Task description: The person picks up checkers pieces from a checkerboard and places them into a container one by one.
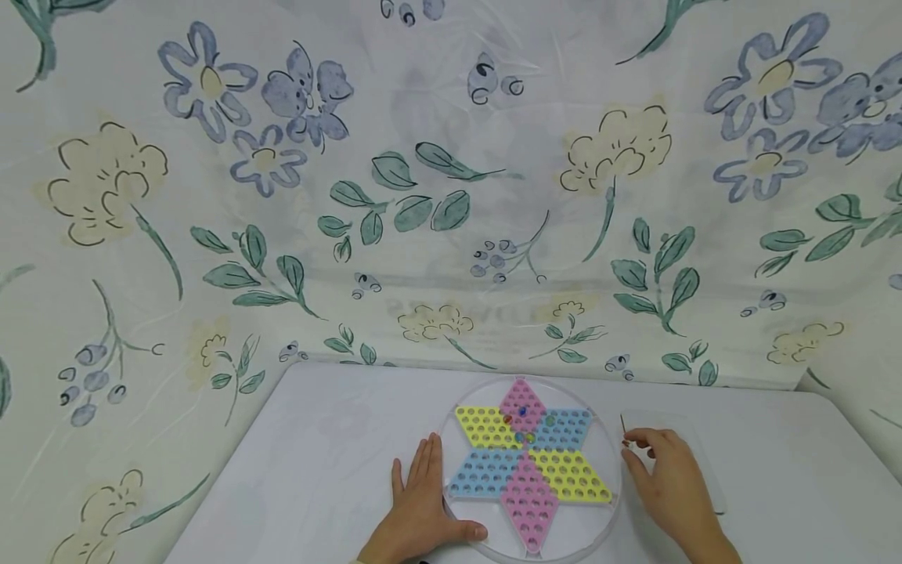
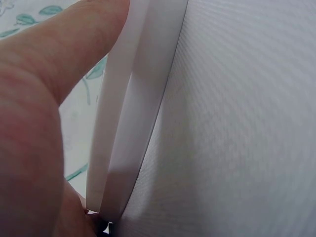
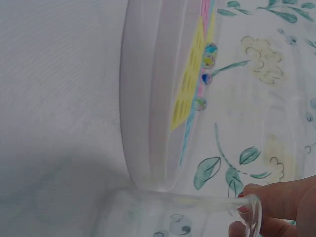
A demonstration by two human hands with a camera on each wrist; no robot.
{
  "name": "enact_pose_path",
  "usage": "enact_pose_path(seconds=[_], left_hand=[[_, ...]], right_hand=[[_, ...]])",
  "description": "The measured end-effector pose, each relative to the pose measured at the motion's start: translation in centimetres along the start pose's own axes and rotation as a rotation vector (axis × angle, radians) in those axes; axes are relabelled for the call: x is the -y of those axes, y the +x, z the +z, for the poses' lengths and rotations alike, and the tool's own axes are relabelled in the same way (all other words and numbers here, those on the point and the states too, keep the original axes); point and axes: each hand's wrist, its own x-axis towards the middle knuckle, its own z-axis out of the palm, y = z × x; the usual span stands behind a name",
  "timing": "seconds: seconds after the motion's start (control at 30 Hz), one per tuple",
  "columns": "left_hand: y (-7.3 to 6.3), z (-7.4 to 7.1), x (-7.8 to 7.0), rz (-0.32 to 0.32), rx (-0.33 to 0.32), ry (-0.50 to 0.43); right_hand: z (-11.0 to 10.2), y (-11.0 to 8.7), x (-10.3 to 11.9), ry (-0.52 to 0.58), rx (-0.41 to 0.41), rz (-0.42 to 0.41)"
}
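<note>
A round white Chinese checkers board [image 1: 578,526] with a pink, yellow and blue star lies on the table. Several glass marbles, including a blue marble [image 1: 522,411] and a green marble [image 1: 550,421], sit in its upper holes. My left hand [image 1: 419,505] rests along the board's left rim, fingers straight, thumb lying over the edge. To the board's right, my right hand [image 1: 668,482] has thumb and fingers together at the rim of a clear cup [image 3: 173,210]. A reddish marble [image 3: 241,195] shows at the fingertips, mostly hidden.
A white table [image 1: 303,454] carries everything. Behind it rises a white sheet [image 1: 451,258] printed with flowers and leaves. The clear cup stands close beside the board's right rim.
</note>
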Motion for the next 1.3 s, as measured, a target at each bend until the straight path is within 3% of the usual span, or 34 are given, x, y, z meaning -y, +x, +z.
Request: enact_pose_path(seconds=[0.57,0.8,0.93,1.13,1.3], left_hand=[[-0.1,0.1,0.1,-0.014,0.003,0.000],[-0.1,0.1,0.1,-0.013,0.001,0.011],[-0.1,0.0,0.0,-0.008,0.001,0.012],[-0.2,-0.1,0.0,-0.007,0.002,0.005],[-0.1,-0.1,0.0,-0.007,0.005,0.007]], right_hand=[[0.1,0.0,-1.7,0.002,-0.060,-0.036],[0.1,0.0,-1.9,-0.024,-0.040,-0.013],[0.2,0.0,-2.1,-0.035,-0.058,-0.039],[0.2,0.2,-2.3,-0.045,-0.034,-0.028],[0.1,0.3,-2.1,-0.047,0.012,0.033]])
